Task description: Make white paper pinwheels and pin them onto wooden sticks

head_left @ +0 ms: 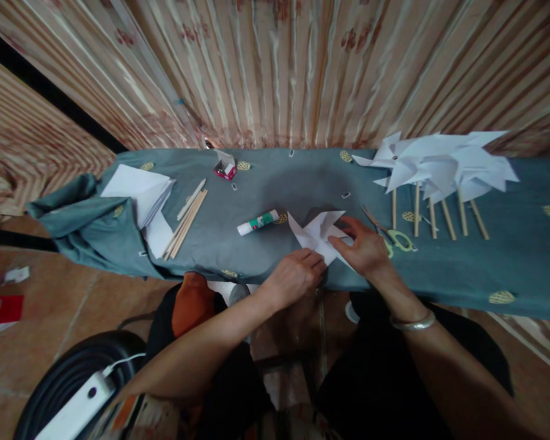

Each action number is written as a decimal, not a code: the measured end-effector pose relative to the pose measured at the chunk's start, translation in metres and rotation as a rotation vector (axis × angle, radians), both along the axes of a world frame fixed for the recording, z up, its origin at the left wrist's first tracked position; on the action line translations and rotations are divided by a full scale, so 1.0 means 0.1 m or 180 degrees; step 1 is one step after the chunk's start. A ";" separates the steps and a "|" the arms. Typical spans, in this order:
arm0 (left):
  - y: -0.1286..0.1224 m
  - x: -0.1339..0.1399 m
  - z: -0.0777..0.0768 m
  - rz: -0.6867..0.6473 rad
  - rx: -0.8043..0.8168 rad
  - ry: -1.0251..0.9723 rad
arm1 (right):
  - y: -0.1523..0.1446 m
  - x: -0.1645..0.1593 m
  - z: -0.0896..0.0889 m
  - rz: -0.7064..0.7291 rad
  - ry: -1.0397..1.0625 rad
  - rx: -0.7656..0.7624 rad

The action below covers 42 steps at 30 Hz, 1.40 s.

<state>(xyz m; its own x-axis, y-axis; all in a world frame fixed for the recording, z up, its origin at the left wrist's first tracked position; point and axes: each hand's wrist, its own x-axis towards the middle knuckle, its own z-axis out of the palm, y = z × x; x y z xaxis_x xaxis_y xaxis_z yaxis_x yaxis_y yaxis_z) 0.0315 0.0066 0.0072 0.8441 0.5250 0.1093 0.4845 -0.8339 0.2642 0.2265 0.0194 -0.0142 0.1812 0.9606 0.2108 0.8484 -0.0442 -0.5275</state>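
A white paper pinwheel (319, 231) without a stick lies near the front edge of the cloth-covered table, its blades folded toward the middle. My left hand (297, 274) has its fingers closed on the lower left part of the paper. From the right, my right hand (367, 247) grips the pinwheel, its thumb on the blade near the centre and its fingers behind. Just left of the paper lies a glue stick (258, 222) with a green label. Scissors (396, 239) with green handles rest beside my right hand, their blades partly hidden.
Several finished pinwheels (444, 162) on wooden sticks lie overlapping at the right. Toward the left are a stack of white paper (135, 189), loose wooden sticks (187, 225), a white pen (191, 200) and a small open red box (224, 168). A pleated curtain (275, 73) hangs behind the table.
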 end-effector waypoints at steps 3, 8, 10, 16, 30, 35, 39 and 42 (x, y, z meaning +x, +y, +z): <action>0.01 -0.03 0.01 -0.0012 -0.0022 -0.0070 | 0.03 0.00 0.01 -0.0074 0.0248 -0.0125; 0.10 -0.16 0.08 0.0131 0.0040 -0.0542 | 0.06 0.02 0.05 -0.0149 0.0880 -0.0300; 0.16 -0.23 0.10 0.0329 0.0116 -0.0796 | 0.08 0.04 0.06 -0.0200 0.1017 -0.0311; 0.23 -0.27 0.06 0.0570 0.0045 -0.0872 | 0.05 0.04 0.02 -0.0023 0.0804 -0.0141; 0.08 0.06 0.03 0.0146 0.0042 -0.0161 | -0.22 0.13 0.01 0.0409 -0.0051 0.0948; 0.06 0.18 0.03 0.0257 -0.0060 0.0113 | -0.28 0.11 0.05 0.0533 0.0042 0.0952; 0.05 0.17 0.02 0.0329 -0.0181 0.0007 | -0.32 0.20 0.06 0.0710 0.0321 0.0766; 0.04 0.12 0.00 0.0342 -0.0361 -0.0138 | -0.36 0.27 0.04 0.0816 0.0631 0.0531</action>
<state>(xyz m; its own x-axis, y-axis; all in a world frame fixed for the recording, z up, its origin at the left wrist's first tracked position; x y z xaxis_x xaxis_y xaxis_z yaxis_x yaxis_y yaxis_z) 0.0439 0.0104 0.0075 0.7781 0.6231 0.0793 0.5554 -0.7415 0.3765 0.2536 -0.0164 -0.0104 -0.0082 0.9355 0.3533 0.7012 0.2572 -0.6649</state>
